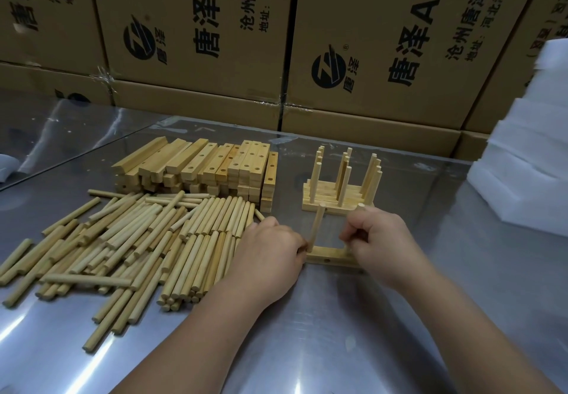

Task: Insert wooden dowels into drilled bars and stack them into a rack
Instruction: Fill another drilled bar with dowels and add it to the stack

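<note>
Flanking the bar [329, 257], left hand [267, 251] and right hand [382, 240] grips each clamp an upright dowel [318, 224].

We read this as a small factory or warehouse assembly bench: printed shipping cartons [196, 25] stacked high behind, steel-topped worktable [338, 332], bulk heaps of loose dowels [138, 240] and drilled bars [199, 166], white foam sheets [528, 163] piled right.

On the desk [338, 332], loose dowels [138, 240] lie left, the pile of drilled bars [196, 166] behind them. Right of that pile stands the stacked rack [338, 191], one bar [332, 259] just before it; cardboard boxes [215, 25] stand behind the desk.
</note>
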